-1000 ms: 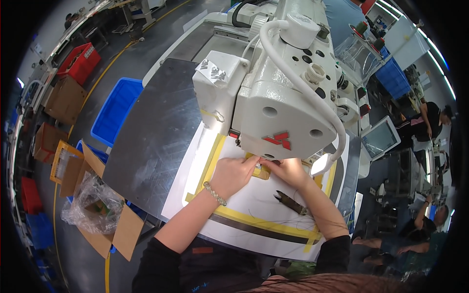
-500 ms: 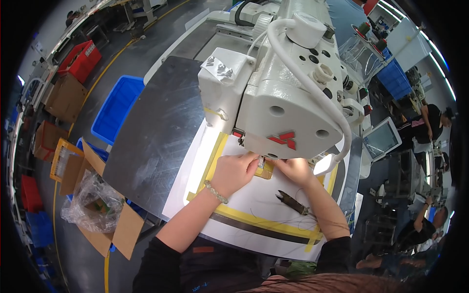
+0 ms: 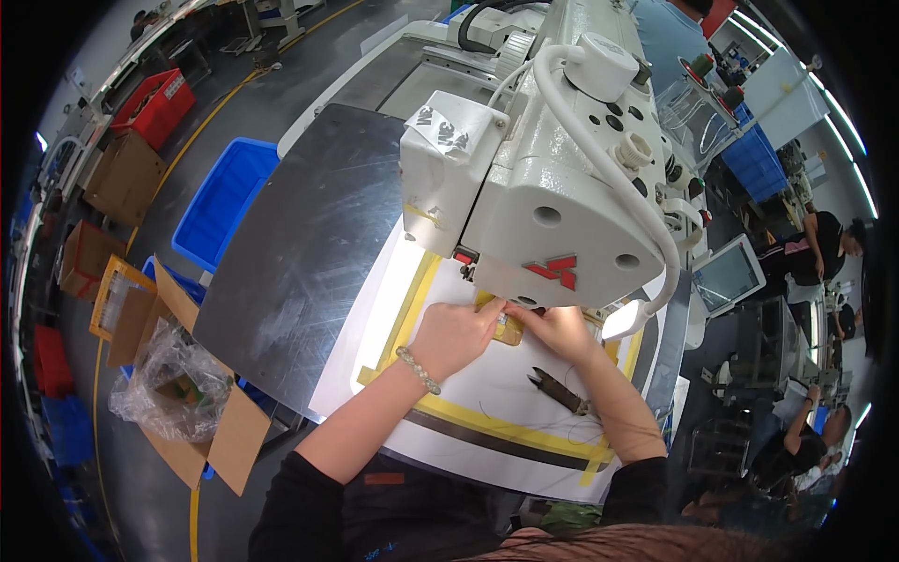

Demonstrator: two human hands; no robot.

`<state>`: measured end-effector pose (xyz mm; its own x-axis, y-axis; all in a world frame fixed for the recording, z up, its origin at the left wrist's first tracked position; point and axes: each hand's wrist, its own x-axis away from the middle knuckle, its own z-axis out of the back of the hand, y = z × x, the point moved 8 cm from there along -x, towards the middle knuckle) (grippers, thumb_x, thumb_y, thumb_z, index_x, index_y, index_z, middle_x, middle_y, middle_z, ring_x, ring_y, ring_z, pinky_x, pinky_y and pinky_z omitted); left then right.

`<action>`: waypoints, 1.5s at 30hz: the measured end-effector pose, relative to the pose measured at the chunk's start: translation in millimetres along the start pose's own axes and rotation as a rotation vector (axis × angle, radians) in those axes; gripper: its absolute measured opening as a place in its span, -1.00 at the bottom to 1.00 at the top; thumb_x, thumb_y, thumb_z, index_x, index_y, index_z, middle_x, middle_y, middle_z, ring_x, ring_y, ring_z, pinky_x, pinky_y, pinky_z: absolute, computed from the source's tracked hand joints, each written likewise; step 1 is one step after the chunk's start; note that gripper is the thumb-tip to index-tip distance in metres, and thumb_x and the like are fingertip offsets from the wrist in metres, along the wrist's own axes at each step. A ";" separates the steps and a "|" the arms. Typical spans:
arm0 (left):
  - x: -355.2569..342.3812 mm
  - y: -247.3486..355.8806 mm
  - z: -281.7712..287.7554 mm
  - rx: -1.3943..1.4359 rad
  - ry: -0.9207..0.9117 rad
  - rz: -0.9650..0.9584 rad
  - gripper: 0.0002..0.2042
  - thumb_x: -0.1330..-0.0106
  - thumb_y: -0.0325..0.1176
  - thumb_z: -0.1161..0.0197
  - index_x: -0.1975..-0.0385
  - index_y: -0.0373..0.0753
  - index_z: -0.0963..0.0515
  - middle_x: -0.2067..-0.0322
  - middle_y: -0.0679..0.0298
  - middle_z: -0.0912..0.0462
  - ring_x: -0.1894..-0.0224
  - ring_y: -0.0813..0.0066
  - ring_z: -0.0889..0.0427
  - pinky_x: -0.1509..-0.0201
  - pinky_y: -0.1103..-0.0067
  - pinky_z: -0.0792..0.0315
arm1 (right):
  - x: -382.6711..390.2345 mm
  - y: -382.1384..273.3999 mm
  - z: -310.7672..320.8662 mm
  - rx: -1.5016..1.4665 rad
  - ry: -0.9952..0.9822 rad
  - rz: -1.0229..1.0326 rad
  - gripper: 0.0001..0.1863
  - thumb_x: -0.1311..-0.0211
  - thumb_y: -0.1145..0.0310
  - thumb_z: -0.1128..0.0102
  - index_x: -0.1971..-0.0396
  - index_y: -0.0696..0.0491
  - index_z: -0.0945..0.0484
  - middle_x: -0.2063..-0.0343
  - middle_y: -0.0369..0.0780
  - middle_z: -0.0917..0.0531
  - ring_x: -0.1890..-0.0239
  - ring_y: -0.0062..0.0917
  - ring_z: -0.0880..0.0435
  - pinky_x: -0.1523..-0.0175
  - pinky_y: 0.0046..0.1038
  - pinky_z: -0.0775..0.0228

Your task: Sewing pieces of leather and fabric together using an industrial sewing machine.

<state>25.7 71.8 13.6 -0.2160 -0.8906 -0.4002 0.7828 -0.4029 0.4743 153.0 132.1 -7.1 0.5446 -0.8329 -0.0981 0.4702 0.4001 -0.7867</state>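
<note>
Beneath the head of a white industrial sewing machine [image 3: 562, 225], both my hands meet at a small flat yellowish piece [image 3: 510, 332]. My left hand [image 3: 457, 339], with a beaded bracelet at the wrist, is closed, its thumb and fingertips pinching at the piece's upper left. From the other side my right hand [image 3: 565, 334] is closed too, fingertips touching those of the left. The fingers and machine head partly hide what they grip. Dark thread snips [image 3: 559, 391] lie on the white sheet [image 3: 478, 386] near my right forearm, points toward the far left.
Yellow tape [image 3: 496, 428] frames the white sheet. A dark metal plate [image 3: 290, 215] extends left. On the floor at left stand a blue bin [image 3: 225, 204] and an open carton [image 3: 242, 440] holding clear plastic. A tablet-like screen [image 3: 729, 273] is at right; other people work beyond it.
My hands have come closer together, and their fingertips now meet over the yellowish piece. The view has shifted slightly, while the thread snips stay lying on the sheet.
</note>
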 end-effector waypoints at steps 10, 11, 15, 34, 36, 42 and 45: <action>-4.5 0.6 -9.6 -0.024 -0.008 0.019 -0.93 -0.19 -0.34 -0.16 0.48 -0.13 -0.56 0.78 0.31 -0.50 0.75 0.34 -0.51 0.66 0.49 -0.36 | 1.7 2.8 18.9 0.132 0.080 0.069 -0.73 -0.02 0.39 -0.30 0.25 0.14 -0.59 0.32 -0.10 -0.66 0.27 -0.23 -0.62 0.14 -0.32 -0.43; -4.8 0.9 -9.9 -0.033 -0.009 0.022 -0.93 -0.19 -0.34 -0.16 0.49 -0.13 -0.55 0.78 0.30 -0.49 0.75 0.34 -0.51 0.66 0.48 -0.36 | 1.4 3.8 18.5 0.131 0.080 0.067 -0.73 -0.02 0.39 -0.30 0.25 0.14 -0.59 0.32 -0.10 -0.66 0.27 -0.23 -0.62 0.14 -0.32 -0.43; -2.7 2.7 -9.3 -0.042 -0.042 0.018 -0.93 -0.18 -0.35 -0.15 0.49 -0.14 -0.53 0.78 0.30 -0.49 0.75 0.33 -0.51 0.66 0.48 -0.36 | 3.9 11.5 10.9 0.139 0.087 0.111 -0.72 -0.02 0.38 -0.31 0.23 0.14 -0.59 0.32 -0.10 -0.66 0.27 -0.24 -0.63 0.14 -0.32 -0.44; -5.6 -7.6 11.3 0.316 0.168 0.114 -0.87 -0.17 -0.29 -0.29 0.48 -0.21 -0.59 0.70 0.24 -0.56 0.67 0.32 -0.57 0.58 0.52 -0.39 | 5.2 -1.4 10.8 0.092 0.059 0.016 -0.71 0.04 0.34 -0.41 0.26 0.07 -0.64 0.33 -0.19 -0.68 0.34 -0.32 -0.65 0.21 -0.40 -0.48; -5.3 -7.8 9.8 0.323 0.179 0.110 -0.87 -0.17 -0.30 -0.28 0.50 -0.22 -0.59 0.70 0.23 -0.56 0.67 0.31 -0.57 0.58 0.52 -0.39 | 5.3 -10.7 12.3 0.163 0.043 0.052 -0.74 -0.02 0.39 -0.37 0.25 0.10 -0.63 0.36 -0.23 -0.67 0.40 -0.51 -0.61 0.29 -0.51 -0.45; -3.0 -5.8 4.4 0.316 0.155 0.107 -0.92 -0.16 -0.36 -0.27 0.49 -0.21 -0.57 0.70 0.25 -0.57 0.66 0.32 -0.58 0.57 0.51 -0.41 | 4.1 -33.5 12.2 0.292 0.052 0.221 -0.76 -0.07 0.45 -0.34 0.22 0.12 -0.60 0.35 -0.25 -0.66 0.36 -0.63 -0.61 0.27 -0.58 -0.45; -1.1 -5.7 9.9 0.345 0.176 0.109 -0.94 -0.15 -0.38 -0.26 0.49 -0.19 -0.56 0.70 0.26 -0.56 0.67 0.33 -0.57 0.59 0.52 -0.39 | 5.5 -21.2 3.8 0.201 -0.012 0.213 -0.72 -0.04 0.42 -0.36 0.20 0.11 -0.61 0.27 -0.21 -0.66 0.26 -0.49 -0.63 0.18 -0.48 -0.47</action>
<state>15.7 73.0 19.2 -0.0156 -0.8943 -0.4472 0.5471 -0.3820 0.7448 148.6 120.5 11.4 0.6536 -0.7179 -0.2396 0.4717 0.6340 -0.6128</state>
